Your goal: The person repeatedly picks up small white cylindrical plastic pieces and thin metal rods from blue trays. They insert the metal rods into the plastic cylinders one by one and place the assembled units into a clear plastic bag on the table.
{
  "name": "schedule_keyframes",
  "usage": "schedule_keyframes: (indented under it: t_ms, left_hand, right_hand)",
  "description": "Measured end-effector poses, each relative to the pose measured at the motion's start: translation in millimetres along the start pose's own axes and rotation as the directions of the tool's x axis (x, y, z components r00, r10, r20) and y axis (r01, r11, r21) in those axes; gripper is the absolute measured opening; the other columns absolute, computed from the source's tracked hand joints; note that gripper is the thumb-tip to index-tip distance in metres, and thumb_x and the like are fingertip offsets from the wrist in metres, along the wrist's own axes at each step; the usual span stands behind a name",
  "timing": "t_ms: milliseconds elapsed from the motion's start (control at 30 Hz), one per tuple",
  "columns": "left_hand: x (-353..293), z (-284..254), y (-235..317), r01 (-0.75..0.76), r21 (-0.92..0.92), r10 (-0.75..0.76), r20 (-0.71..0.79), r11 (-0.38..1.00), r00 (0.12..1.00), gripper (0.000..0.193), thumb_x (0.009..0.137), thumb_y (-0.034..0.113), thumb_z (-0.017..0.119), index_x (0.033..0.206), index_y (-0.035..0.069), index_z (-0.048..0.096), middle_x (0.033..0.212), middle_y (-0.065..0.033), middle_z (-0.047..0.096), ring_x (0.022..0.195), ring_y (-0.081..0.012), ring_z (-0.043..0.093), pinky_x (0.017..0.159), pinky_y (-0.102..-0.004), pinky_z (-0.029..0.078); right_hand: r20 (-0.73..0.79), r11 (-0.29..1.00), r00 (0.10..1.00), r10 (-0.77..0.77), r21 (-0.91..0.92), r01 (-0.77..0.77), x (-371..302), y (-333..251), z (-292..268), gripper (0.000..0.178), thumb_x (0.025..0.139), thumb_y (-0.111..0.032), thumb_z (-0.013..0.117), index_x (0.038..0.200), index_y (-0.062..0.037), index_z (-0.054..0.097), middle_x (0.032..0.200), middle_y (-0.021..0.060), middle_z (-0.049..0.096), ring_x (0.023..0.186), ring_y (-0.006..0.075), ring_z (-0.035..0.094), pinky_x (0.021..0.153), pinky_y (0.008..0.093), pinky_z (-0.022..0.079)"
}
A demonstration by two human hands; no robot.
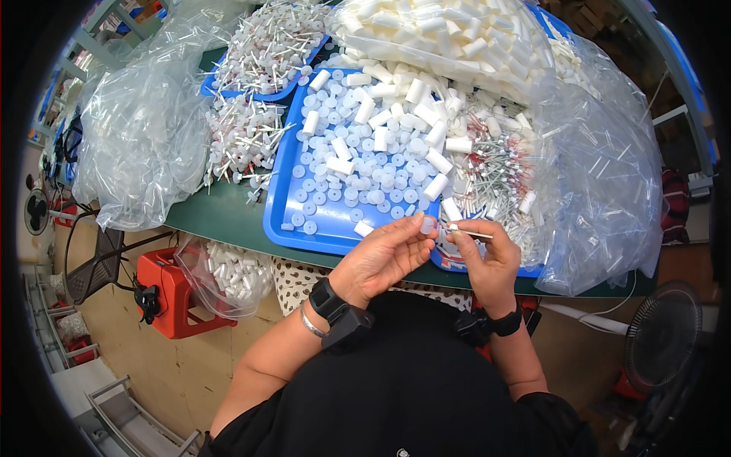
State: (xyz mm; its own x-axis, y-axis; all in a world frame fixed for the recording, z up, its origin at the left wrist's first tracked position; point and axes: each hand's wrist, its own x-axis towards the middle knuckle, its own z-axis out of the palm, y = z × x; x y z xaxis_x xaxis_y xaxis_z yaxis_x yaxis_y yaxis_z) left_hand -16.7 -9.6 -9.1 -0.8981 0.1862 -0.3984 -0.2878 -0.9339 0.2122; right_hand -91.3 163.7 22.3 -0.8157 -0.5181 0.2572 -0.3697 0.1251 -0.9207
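Observation:
My left hand [390,257] pinches a small translucent plastic disc [428,225] between thumb and fingertips, over the near right corner of a blue tray [276,221]. Close by on the right, my right hand [493,263] grips a thin metal pin [474,234] with a small white piece near its left end. Pin and disc are almost together; I cannot tell whether they touch. Many pale discs [327,183] and white foam-like cylinders [340,148] lie in the tray. Metal pins with red and white parts [495,164] are heaped to its right.
A big clear bag of white cylinders [457,38] lies at the back. Pins fitted with discs [247,141] pile up on the left, beside a crumpled clear bag [141,145]. Another plastic bag [601,167] covers the right side. A red stool [171,293] stands below the green table [209,217].

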Motion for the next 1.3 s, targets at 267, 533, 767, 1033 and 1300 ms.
schedule_keyframes:
  t_ms: [267,533,767,1033,1300]
  left_hand:
    - [-2,3,1,-0.025,0.018,0.025,0.013,1.0,1.0,0.018,0.096,0.019,0.06,0.103,0.002,0.061,0.095,-0.0048,0.065,0.085,-0.0114,0.063,0.078,-0.0241,0.055]
    - [-3,7,-1,-0.064,0.17,0.071,-0.036,0.983,0.997,0.022,0.095,0.018,0.061,0.109,0.001,0.062,0.095,-0.0037,0.065,0.083,-0.0096,0.063,0.076,-0.0227,0.054]
    - [-5,10,-5,-0.1,0.321,0.124,-0.054,0.942,0.991,0.024,0.095,0.017,0.062,0.111,0.0,0.063,0.089,-0.0037,0.064,0.077,-0.0094,0.062,0.072,-0.0232,0.055]
    - [-3,11,-8,-0.038,0.32,0.062,-0.063,0.947,0.996,0.027,0.095,0.018,0.061,0.114,-0.001,0.061,0.084,-0.0024,0.062,0.074,-0.0094,0.061,0.069,-0.0227,0.054]
    - [-4,8,5,-0.223,0.263,0.25,-0.074,0.939,0.965,0.025,0.094,0.023,0.063,0.108,0.002,0.064,0.083,0.0005,0.061,0.071,-0.0058,0.057,0.066,-0.0208,0.05]
  right_hand:
    - [0.141,0.908,0.927,-0.347,-0.198,0.37,12,-17,-2,0.018,0.077,0.003,0.072,0.094,-0.001,0.066,0.089,0.0122,0.07,0.075,0.0262,0.069,0.065,0.0303,0.053]
    - [0.233,0.815,0.934,-0.272,-0.46,0.352,12,-14,-6,0.01,0.081,-0.001,0.07,0.089,-0.0013,0.065,0.076,0.0114,0.066,0.064,0.0237,0.065,0.056,0.0322,0.05]
    - [0.23,0.938,0.912,0.34,-0.018,-0.345,3,-14,0,0.006,0.084,-0.004,0.066,0.088,-0.0006,0.063,0.071,0.0123,0.064,0.061,0.0271,0.063,0.054,0.0344,0.048]
    - [0.174,0.871,0.974,-0.146,-0.444,0.21,4,-18,5,0.004,0.086,-0.004,0.064,0.087,0.0004,0.062,0.068,0.0129,0.062,0.06,0.0275,0.063,0.055,0.0345,0.048]
    - [0.162,0.932,0.971,0.177,-0.345,-0.112,22,-10,-49,0.016,0.089,-0.01,0.063,0.101,0.0001,0.067,0.082,0.0124,0.068,0.071,0.0232,0.066,0.064,0.0318,0.05]
